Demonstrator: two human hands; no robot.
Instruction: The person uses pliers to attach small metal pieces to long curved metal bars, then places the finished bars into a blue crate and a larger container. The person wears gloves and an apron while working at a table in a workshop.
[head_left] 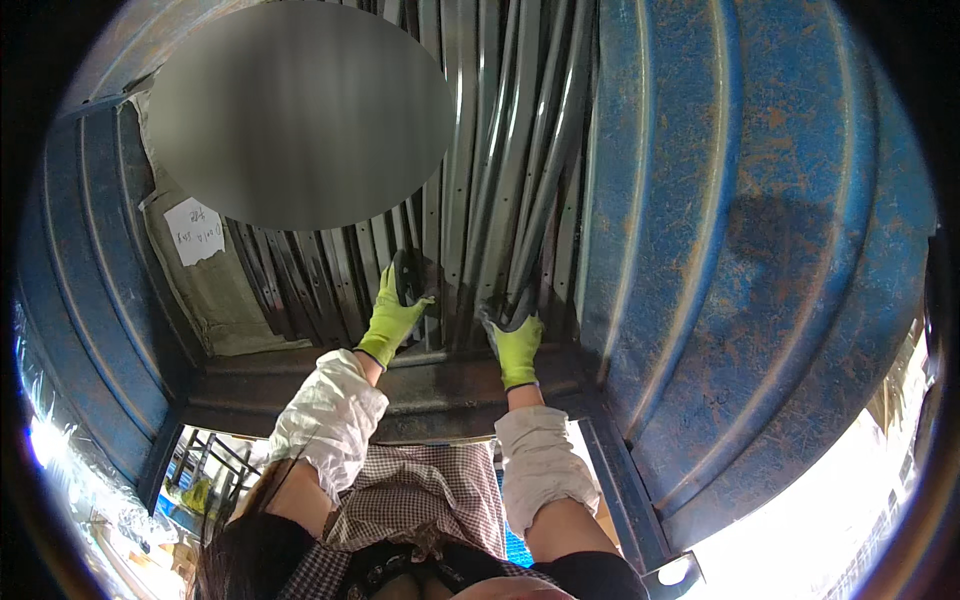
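Both my hands wear yellow-green gloves with dark palms and fingertips. My left hand (393, 312) lies among the near ends of long dark metal channel strips (458, 190), its thumb and fingers spread apart against them. To its right, my right hand (515, 342) is closed round the near ends of a few strips, thumb on the left side; its dark fingertips partly blend with the metal. The strips run lengthwise away from me, side by side, some lying slanted over others. Small holes show along several of them.
The strips lie in a blue, rust-scratched metal bin with ribbed walls (690, 230) on the right and left (95, 270). A dark front rail (450, 385) crosses before me. Grey-brown sheeting (225, 290) with a white paper label (194, 232) lines the left. A blurred oval covers the upper left.
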